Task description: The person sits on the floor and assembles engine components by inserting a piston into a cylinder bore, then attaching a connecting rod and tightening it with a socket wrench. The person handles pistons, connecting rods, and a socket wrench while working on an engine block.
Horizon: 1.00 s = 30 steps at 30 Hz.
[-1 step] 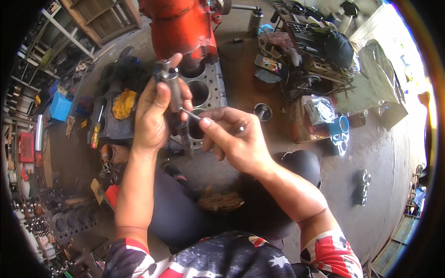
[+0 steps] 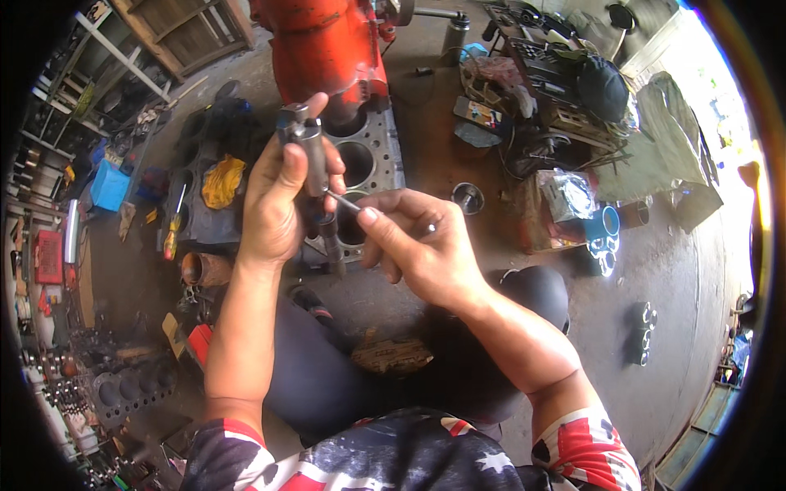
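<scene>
My left hand (image 2: pixel 277 204) is wrapped round a grey metal cylindrical tool (image 2: pixel 306 154) with a blocky head at its top, held upright. My right hand (image 2: pixel 422 244) pinches a thin metal rod (image 2: pixel 344 201); its tip meets the lower part of the cylinder, and a shiny end shows among my fingers. A darker metal shaft (image 2: pixel 332 250) hangs below the cylinder; whether the two are joined I cannot tell. Behind my hands lies an engine block (image 2: pixel 382 155) with round bores, and a red machine (image 2: pixel 323 53) stands over its far end.
Left of my hands are a yellow cloth (image 2: pixel 223 182), a screwdriver (image 2: pixel 172 233) and a rusty cylinder sleeve (image 2: pixel 206 268). A round metal part (image 2: pixel 467 198) sits on the floor to the right. Farther right stand a cluttered tool bench (image 2: pixel 540 61) and a blue ring (image 2: pixel 603 222).
The view has shifted slightly, so everything sits a little farther right. Both hands keep the same hold on the cylindrical tool and the rod.
</scene>
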Each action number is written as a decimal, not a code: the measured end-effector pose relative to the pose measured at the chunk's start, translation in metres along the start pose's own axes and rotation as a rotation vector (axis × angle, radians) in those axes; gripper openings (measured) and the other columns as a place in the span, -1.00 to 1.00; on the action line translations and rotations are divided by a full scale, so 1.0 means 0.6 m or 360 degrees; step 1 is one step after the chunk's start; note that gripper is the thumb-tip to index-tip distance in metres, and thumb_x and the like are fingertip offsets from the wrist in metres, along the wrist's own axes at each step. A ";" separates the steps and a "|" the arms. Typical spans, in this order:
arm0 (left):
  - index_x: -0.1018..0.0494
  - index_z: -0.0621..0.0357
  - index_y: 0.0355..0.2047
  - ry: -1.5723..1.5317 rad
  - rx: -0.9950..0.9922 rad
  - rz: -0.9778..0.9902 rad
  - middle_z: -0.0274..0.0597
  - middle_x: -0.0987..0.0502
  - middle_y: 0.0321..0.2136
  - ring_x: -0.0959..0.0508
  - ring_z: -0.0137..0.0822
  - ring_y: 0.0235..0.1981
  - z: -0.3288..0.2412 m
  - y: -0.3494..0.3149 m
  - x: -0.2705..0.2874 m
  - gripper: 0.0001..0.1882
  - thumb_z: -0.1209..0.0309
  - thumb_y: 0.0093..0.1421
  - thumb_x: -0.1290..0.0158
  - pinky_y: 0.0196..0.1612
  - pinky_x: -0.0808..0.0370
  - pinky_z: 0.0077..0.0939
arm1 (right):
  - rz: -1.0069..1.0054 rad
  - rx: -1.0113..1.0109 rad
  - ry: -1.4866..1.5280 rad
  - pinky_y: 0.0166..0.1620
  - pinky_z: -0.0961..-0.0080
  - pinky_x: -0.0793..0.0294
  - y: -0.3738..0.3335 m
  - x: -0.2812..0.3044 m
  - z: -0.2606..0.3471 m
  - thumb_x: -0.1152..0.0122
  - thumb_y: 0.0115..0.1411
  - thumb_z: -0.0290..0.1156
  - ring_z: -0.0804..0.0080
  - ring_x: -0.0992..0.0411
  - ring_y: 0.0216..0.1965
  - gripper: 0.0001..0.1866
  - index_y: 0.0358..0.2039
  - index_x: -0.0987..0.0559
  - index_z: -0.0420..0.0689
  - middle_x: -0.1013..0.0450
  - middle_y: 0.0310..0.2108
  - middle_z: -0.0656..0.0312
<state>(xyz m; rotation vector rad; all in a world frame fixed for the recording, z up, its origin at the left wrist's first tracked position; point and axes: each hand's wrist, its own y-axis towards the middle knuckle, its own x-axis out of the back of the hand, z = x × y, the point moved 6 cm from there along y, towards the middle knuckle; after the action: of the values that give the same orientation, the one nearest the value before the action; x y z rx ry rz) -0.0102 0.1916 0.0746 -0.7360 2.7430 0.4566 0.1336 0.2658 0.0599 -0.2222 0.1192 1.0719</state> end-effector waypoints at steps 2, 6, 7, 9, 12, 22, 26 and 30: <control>-0.15 0.24 0.33 0.0086 0.0013 -0.0032 -0.27 -0.47 -0.36 -0.51 -0.48 -0.41 0.002 0.001 0.001 -0.21 -0.09 0.30 0.00 -0.46 -0.46 -0.67 | -0.0009 -0.0030 -0.0052 -0.62 0.68 -0.25 0.001 0.001 -0.002 -0.18 0.35 -0.32 0.74 -0.30 -0.70 -0.74 -0.14 -0.58 -0.28 -0.53 -0.61 0.25; -0.14 0.25 0.34 0.0141 0.0005 0.0003 -0.31 -0.46 -0.37 -0.49 -0.51 -0.42 0.000 0.003 -0.001 -0.15 -0.14 0.28 0.00 -0.49 -0.45 -0.69 | -0.0004 0.0004 -0.0017 -0.63 0.68 -0.23 -0.001 -0.001 -0.001 -0.16 0.36 -0.31 0.74 -0.28 -0.71 -0.74 -0.15 -0.57 -0.28 -0.50 -0.63 0.27; -0.14 0.25 0.34 0.0150 0.0002 0.0013 -0.31 -0.46 -0.37 -0.49 -0.51 -0.42 0.000 0.003 -0.001 -0.16 -0.14 0.28 0.01 -0.48 -0.46 -0.69 | -0.0008 0.0000 -0.0003 -0.63 0.68 -0.23 -0.002 -0.001 -0.001 -0.16 0.37 -0.31 0.74 -0.28 -0.71 -0.74 -0.15 -0.57 -0.28 -0.49 -0.64 0.28; -0.15 0.23 0.34 0.0143 0.0004 0.0025 -0.31 -0.46 -0.37 -0.49 -0.51 -0.42 0.001 0.002 0.000 -0.17 -0.14 0.28 0.01 -0.48 -0.46 -0.68 | -0.0008 0.0010 -0.0005 -0.63 0.68 -0.23 -0.002 -0.001 0.002 -0.16 0.37 -0.31 0.74 -0.28 -0.71 -0.74 -0.14 -0.57 -0.27 -0.48 -0.64 0.29; -0.19 0.24 0.31 0.0083 0.0007 0.0060 -0.21 -0.51 -0.37 -0.51 -0.47 -0.40 0.002 -0.001 0.000 -0.29 -0.01 0.35 0.01 -0.41 -0.47 -0.63 | 0.0018 -0.0016 -0.0049 -0.61 0.69 -0.27 -0.002 -0.001 0.005 -0.16 0.37 -0.29 0.67 -0.33 -0.69 -0.70 -0.13 -0.57 -0.31 -0.48 -0.63 0.25; -0.25 0.17 0.30 0.0304 0.0062 0.0180 -0.28 -0.52 -0.36 -0.50 -0.52 -0.38 0.008 -0.006 0.001 -0.35 0.06 0.33 -0.07 -0.39 -0.44 -0.68 | 0.0004 0.0155 -0.0235 -0.54 0.67 -0.30 -0.004 -0.004 0.006 -0.19 0.33 -0.39 0.72 -0.33 -0.63 -0.80 -0.15 -0.56 -0.25 -0.48 -0.61 0.31; -0.25 0.16 0.30 0.0319 0.0107 0.0178 -0.30 -0.51 -0.37 -0.49 -0.52 -0.38 0.013 -0.007 -0.001 -0.33 0.04 0.32 -0.08 -0.39 -0.43 -0.69 | -0.0003 0.0392 -0.0389 -0.50 0.65 -0.34 -0.002 -0.003 0.007 -0.20 0.32 -0.44 0.69 -0.37 -0.59 -0.82 -0.15 -0.55 -0.28 -0.50 -0.60 0.28; -0.26 0.17 0.29 0.0290 0.0087 0.0089 -0.30 -0.50 -0.38 -0.49 -0.52 -0.40 0.012 -0.007 -0.004 -0.33 0.02 0.33 -0.06 -0.40 -0.44 -0.68 | -0.0010 0.0600 -0.0493 -0.47 0.62 -0.41 -0.003 -0.001 0.018 -0.18 0.33 -0.46 0.65 -0.43 -0.55 -0.81 -0.12 -0.54 -0.31 -0.52 -0.58 0.22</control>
<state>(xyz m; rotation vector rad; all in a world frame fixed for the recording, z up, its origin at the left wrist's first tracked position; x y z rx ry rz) -0.0047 0.1917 0.0681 -0.7217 2.9391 0.3393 0.1346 0.2672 0.0708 0.2825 0.0402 1.0447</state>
